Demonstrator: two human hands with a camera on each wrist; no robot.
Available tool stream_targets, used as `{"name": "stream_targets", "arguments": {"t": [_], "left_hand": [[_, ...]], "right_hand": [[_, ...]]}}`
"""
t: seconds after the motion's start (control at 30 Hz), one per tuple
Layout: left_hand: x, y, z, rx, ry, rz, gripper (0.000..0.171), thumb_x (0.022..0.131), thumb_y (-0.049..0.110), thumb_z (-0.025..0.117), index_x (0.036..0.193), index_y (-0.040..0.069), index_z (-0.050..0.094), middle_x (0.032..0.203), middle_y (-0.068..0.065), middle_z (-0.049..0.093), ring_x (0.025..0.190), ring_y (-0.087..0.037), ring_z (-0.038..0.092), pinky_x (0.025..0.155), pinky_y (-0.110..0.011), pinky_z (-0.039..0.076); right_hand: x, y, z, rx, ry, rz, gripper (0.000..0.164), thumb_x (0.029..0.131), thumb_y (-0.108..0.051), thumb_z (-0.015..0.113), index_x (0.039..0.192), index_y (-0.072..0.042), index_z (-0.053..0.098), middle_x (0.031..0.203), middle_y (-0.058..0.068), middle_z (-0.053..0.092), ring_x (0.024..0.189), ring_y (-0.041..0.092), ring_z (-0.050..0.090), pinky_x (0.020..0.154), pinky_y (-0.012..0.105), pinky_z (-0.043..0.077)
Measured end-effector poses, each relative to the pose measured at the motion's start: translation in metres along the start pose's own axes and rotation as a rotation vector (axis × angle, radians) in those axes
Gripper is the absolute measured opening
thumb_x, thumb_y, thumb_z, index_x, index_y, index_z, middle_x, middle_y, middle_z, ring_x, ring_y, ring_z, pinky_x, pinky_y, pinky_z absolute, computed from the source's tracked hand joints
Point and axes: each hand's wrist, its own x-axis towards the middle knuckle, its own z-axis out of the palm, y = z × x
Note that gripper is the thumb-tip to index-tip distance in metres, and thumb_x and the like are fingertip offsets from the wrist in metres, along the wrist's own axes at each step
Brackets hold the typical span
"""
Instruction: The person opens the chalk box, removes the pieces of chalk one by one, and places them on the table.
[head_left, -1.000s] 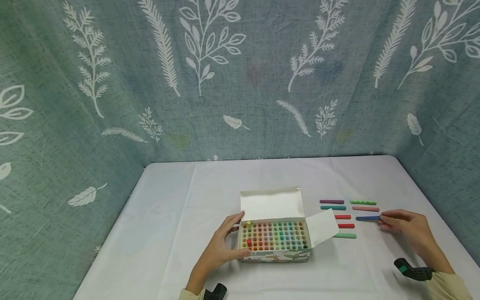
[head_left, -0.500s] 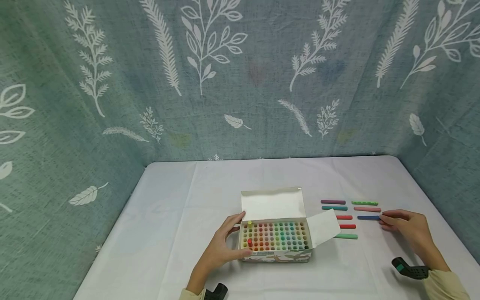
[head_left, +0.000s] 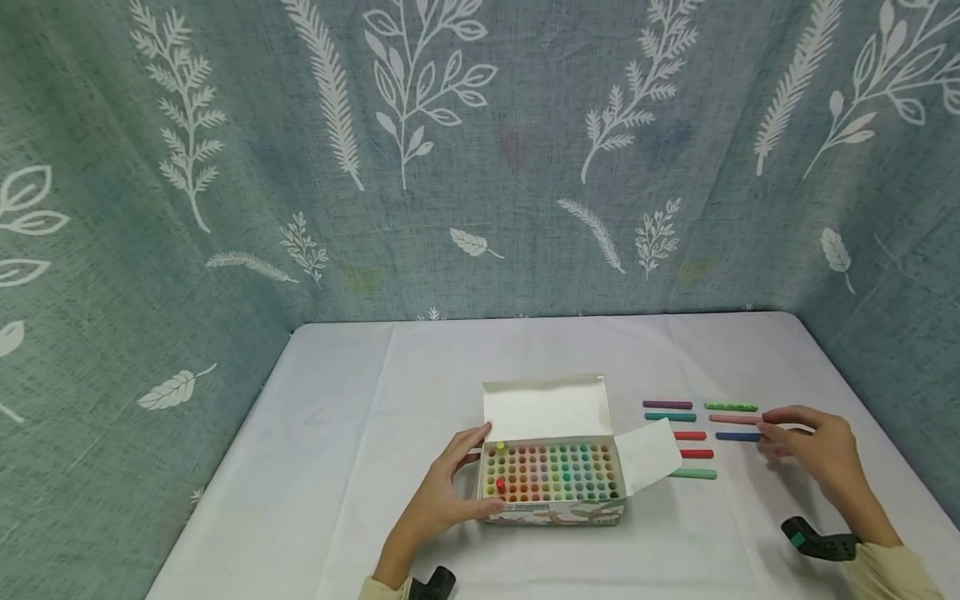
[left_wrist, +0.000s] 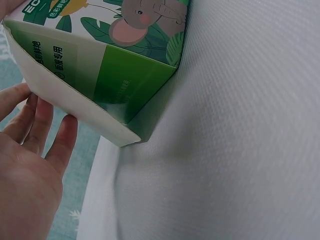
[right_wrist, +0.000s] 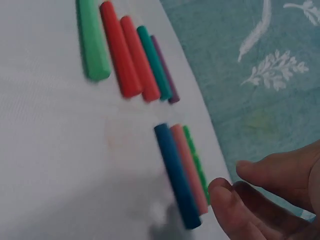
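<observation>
My left hand (head_left: pixel 442 492) holds the left end of an open chalk box (head_left: pixel 551 511), thumb at the front and fingers by the back corner. In the left wrist view, those fingers touch the box's pale side flap (left_wrist: pixel 70 107). A yellow chalk (head_left: pixel 500 447) and a red chalk (head_left: pixel 500 484) stand up in the holed insert. On the right, my right hand (head_left: pixel 821 450) hovers at the ends of a pink chalk (head_left: pixel 735 418) and a blue chalk (right_wrist: pixel 177 175). Its thumb and fingers are apart, with nothing between them in the right wrist view.
A green chalk (head_left: pixel 731 407) lies behind the pink one. To their left lie purple (head_left: pixel 667 405), teal (head_left: pixel 670 417), red and light green (head_left: pixel 693 473) chalks. The box's right flap (head_left: pixel 648 457) partly covers some. A leaf-patterned curtain (head_left: pixel 525 167) surrounds the white table (head_left: pixel 375 400).
My right hand's fingers were together at the blue chalk's end; now they have spread and shifted slightly back toward the pink chalk. The left hand and box stay put.
</observation>
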Motion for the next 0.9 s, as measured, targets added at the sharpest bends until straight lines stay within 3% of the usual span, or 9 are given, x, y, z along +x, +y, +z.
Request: {"name": "stream_targets", "arguments": {"t": [0.17, 0.4, 0.63, 0.9], "left_hand": [[0.001, 0.002, 0.001, -0.009, -0.004, 0.005, 0.09, 0.074, 0.021, 0.083, 0.148, 0.025, 0.033, 0.145, 0.005, 0.035, 0.128, -0.019, 0.04, 0.104, -0.043, 0.039], [0.001, -0.001, 0.001, -0.011, -0.006, 0.017, 0.09, 0.074, 0.021, 0.083, 0.148, 0.024, 0.033, 0.145, 0.004, 0.036, 0.128, -0.019, 0.04, 0.103, -0.046, 0.039], [0.0, 0.0, 0.001, -0.007, -0.004, -0.006, 0.09, 0.073, 0.02, 0.083, 0.148, 0.025, 0.033, 0.144, 0.006, 0.036, 0.128, -0.018, 0.04, 0.103, -0.044, 0.039], [0.0, 0.002, 0.0, -0.004, 0.001, -0.008, 0.089, 0.074, 0.021, 0.083, 0.147, 0.025, 0.034, 0.144, 0.005, 0.037, 0.127, -0.018, 0.041, 0.104, -0.048, 0.038]], "right_hand": [[-0.005, -0.023, -0.004, 0.009, 0.002, -0.125, 0.034, 0.09, -0.021, 0.066, 0.109, 0.007, 0.065, 0.11, 0.025, 0.06, 0.067, 0.007, 0.064, 0.056, 0.024, 0.056], [-0.018, -0.067, -0.007, 0.078, -0.045, -0.282, 0.026, 0.09, -0.022, 0.067, 0.103, 0.0, 0.068, 0.094, -0.002, 0.066, 0.073, 0.007, 0.065, 0.058, 0.024, 0.056], [-0.033, -0.109, -0.001, 0.103, -0.094, -0.456, 0.013, 0.088, -0.011, 0.069, 0.099, -0.005, 0.069, 0.092, 0.012, 0.067, 0.072, 0.009, 0.066, 0.058, 0.026, 0.057], [-0.047, -0.148, 0.015, 0.092, -0.124, -0.612, 0.012, 0.083, -0.006, 0.072, 0.093, -0.013, 0.071, 0.09, -0.002, 0.067, 0.076, 0.007, 0.061, 0.06, 0.021, 0.055]]}}
